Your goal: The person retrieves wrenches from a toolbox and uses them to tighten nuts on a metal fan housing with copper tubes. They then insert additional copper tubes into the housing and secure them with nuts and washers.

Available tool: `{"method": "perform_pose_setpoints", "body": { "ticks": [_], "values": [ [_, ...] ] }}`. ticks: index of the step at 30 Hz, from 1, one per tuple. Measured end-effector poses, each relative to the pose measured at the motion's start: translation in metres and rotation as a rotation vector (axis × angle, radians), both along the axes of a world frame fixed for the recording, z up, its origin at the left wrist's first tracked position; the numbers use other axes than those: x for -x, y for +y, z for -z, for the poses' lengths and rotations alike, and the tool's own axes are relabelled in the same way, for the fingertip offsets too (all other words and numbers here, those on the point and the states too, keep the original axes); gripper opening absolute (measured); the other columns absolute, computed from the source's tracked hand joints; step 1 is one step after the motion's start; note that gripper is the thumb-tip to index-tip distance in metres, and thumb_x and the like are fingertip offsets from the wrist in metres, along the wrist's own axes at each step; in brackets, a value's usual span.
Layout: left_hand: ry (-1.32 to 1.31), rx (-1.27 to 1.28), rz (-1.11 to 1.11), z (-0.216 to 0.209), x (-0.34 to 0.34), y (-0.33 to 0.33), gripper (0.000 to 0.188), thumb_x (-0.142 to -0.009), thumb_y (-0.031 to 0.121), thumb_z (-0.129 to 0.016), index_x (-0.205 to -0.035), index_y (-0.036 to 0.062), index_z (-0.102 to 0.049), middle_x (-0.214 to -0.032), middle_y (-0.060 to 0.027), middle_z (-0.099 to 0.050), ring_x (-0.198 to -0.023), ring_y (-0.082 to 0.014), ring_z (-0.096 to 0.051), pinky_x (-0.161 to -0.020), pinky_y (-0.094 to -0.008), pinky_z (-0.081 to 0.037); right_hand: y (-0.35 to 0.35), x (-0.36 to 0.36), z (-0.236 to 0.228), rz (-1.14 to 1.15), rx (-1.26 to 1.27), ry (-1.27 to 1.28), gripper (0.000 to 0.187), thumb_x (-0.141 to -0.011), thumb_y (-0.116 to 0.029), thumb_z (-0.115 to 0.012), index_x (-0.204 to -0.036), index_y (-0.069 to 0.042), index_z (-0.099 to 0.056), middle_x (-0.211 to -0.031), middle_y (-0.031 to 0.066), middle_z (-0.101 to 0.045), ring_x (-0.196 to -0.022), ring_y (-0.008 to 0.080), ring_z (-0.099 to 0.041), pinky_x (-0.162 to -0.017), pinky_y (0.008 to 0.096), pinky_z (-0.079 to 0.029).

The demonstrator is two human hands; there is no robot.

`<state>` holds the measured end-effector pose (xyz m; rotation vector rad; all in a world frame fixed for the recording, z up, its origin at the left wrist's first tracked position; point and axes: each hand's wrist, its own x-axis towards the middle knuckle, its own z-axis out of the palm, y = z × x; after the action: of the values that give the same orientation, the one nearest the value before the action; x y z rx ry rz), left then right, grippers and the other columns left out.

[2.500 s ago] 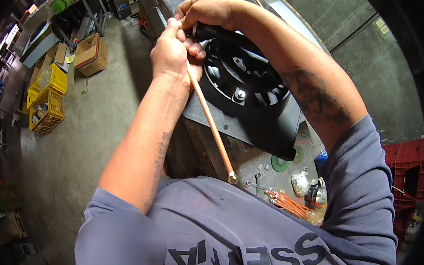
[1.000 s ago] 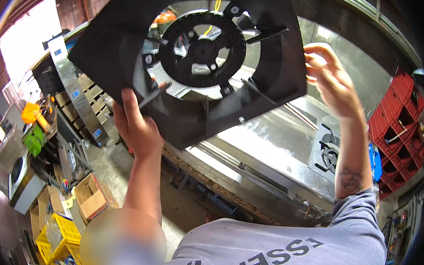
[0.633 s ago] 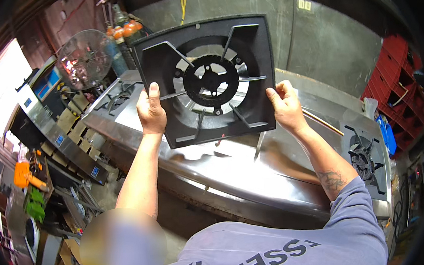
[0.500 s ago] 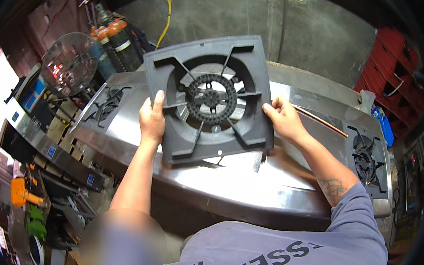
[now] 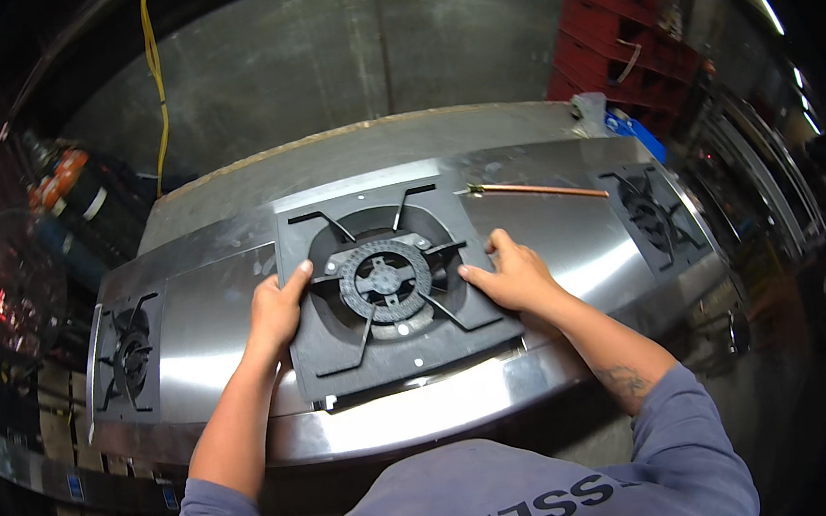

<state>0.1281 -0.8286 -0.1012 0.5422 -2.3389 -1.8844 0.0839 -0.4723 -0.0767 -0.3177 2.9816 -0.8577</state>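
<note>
A square black burner plate [image 5: 478, 340] with pot-support arms is between my two hands, over the middle of a long stainless steel stove [image 5: 210, 322]. A round burner ring [image 5: 384, 280] shows in its centre opening. My left hand [image 5: 276, 308] grips the plate's left edge, thumb on top and fingers hidden at the side. On the opposite edge, my right hand [image 5: 514, 274] holds on with thumb and curled fingers. Along the plate's front edge runs a dark gap above the steel; whether the plate rests fully down, I cannot tell.
A copper tube [image 5: 543, 189] lies on the steel behind my right hand. Smaller black burners sit at the stove's left end [image 5: 132, 358] and right end [image 5: 655, 215]. Beyond are red crates [image 5: 609, 39], a yellow cable [image 5: 158, 94] and gas cylinders [image 5: 78, 192].
Both hands have lowered the burner plate from in front of me onto or close to the stove's middle. It now lies nearly flat. My view has shifted right and down.
</note>
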Motion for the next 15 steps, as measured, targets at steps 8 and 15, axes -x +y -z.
{"method": "perform_pose_setpoints", "body": {
  "ticks": [8, 15],
  "values": [
    [-0.181, 0.529, 0.272, -0.021, -0.003, -0.017, 0.076, -0.085, 0.061, -0.075, -0.107, -0.0116, -0.071, -0.099, -0.0261, -0.075, -0.094, -0.0336, -0.075, -0.086, -0.0413, -0.056, -0.008, -0.028, 0.014, 0.084, -0.149, 0.041, 0.072, -0.082, -0.062, -0.072, -0.118, -0.001, -0.057, -0.095, 0.0275, -0.073, -0.094, 0.0473, -0.071, -0.082, 0.0536, -0.056],
    [-0.201, 1.104, 0.413, -0.044, 0.000, -0.013, 0.067, -0.083, 0.055, -0.079, -0.115, -0.0031, -0.072, -0.102, -0.0238, -0.075, -0.097, -0.0414, -0.072, -0.091, -0.0458, -0.056, -0.020, -0.045, -0.028, 0.071, -0.397, 0.344, 0.053, -0.081, -0.057, -0.075, -0.098, -0.007, -0.067, -0.086, 0.0156, -0.073, -0.086, 0.0366, -0.072, -0.073, 0.0465, -0.057]
  ]
}}
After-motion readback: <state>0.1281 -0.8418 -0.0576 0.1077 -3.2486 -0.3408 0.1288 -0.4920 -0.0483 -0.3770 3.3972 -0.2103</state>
